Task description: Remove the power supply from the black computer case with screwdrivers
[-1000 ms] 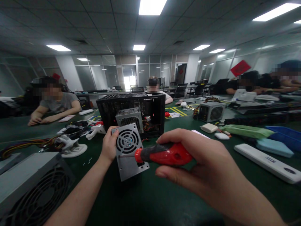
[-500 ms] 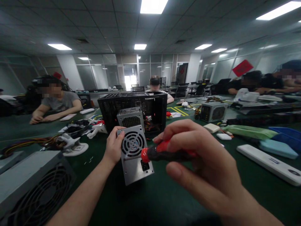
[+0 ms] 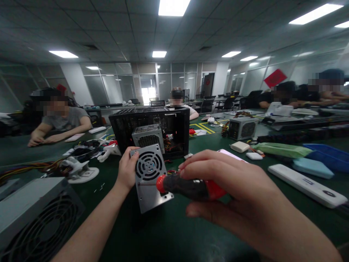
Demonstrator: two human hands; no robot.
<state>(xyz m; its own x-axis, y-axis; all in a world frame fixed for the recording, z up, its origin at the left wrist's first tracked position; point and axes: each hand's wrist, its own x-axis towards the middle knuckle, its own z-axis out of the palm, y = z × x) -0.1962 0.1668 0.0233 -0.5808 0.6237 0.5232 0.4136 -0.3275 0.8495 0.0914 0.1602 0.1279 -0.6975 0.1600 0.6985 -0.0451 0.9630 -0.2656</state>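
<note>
A: Centre of frame. What is the left hand [image 3: 127, 171] doing?
B: It is closing round the left edge of a small metal power supply [image 3: 151, 189], thumb lying on the front beside the fan grille. It is propping the box up, tilted, on the green table [image 3: 169, 229].
A: And the right hand [image 3: 240, 196]?
B: Lower right, it is wrapping tight round the red-and-black screwdriver [image 3: 188, 186]. The thin shaft is pointing left across the box face, with the tip sitting below the grille. I cannot tell whether it is seated in a screw.
A: What is lying around?
B: A black computer case [image 3: 174, 123] is standing just behind the box. A bigger grey unit [image 3: 35, 214] is filling the lower left corner. Tiny loose screws [image 3: 99, 188] are lying left of the wrist, and a white bar [image 3: 305, 183] is lying at the right. Other people are sitting at the far side, well apart.
A: Risks?
B: I am judging the box is balancing under one hand only, so a hard push from the tool could be rocking or sliding it. The tip could be slipping off and scratching the face, or jabbing the nearby thumb. A freed screw could be rolling off among the loose ones
</note>
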